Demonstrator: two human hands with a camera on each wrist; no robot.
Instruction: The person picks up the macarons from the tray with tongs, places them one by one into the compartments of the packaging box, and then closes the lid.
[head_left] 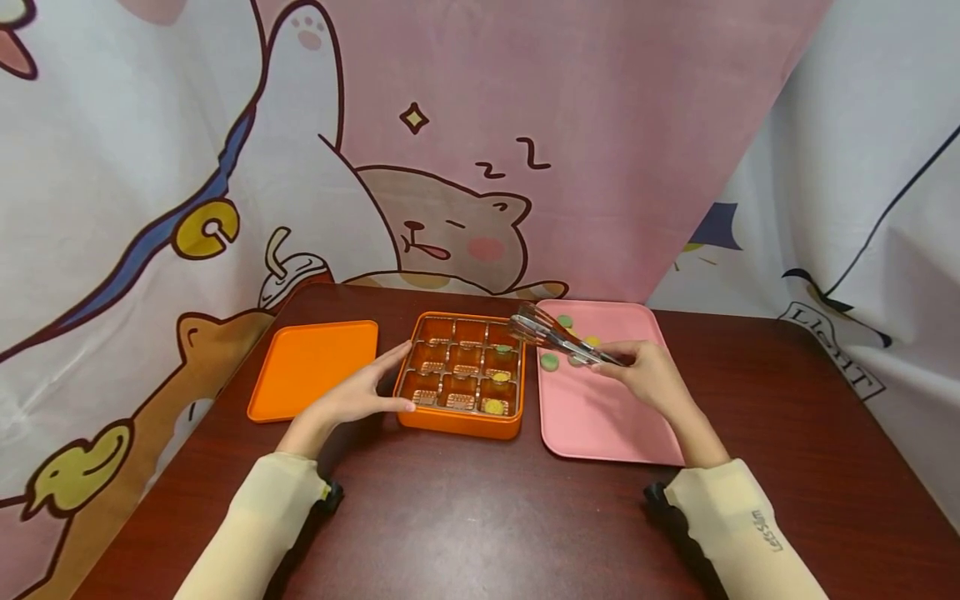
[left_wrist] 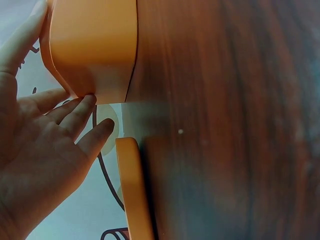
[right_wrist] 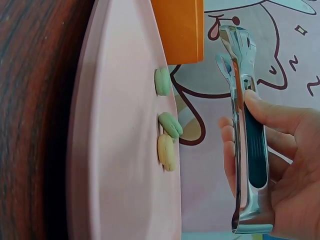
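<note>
1. Left sleeve point(head_left: 255, 521), 7 o'clock: cream fabric.
2. Right sleeve point(head_left: 723, 500), 5 o'clock: matching cream, dark lettering point(head_left: 767, 531) resembling "LetsSlim".
3. Black left wrist mount point(head_left: 332, 499): cuff's 4 o'clock.
4. Black right wrist mount point(head_left: 657, 498): cuff's 9 o'clock.

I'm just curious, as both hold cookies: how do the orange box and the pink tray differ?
The box is orange, deep and divided; the tray is pink, shallow and undivided. The left hand touches the box; the right hand, holding tongs, is over the tray. Both sit on the table and hold cookies.
</note>
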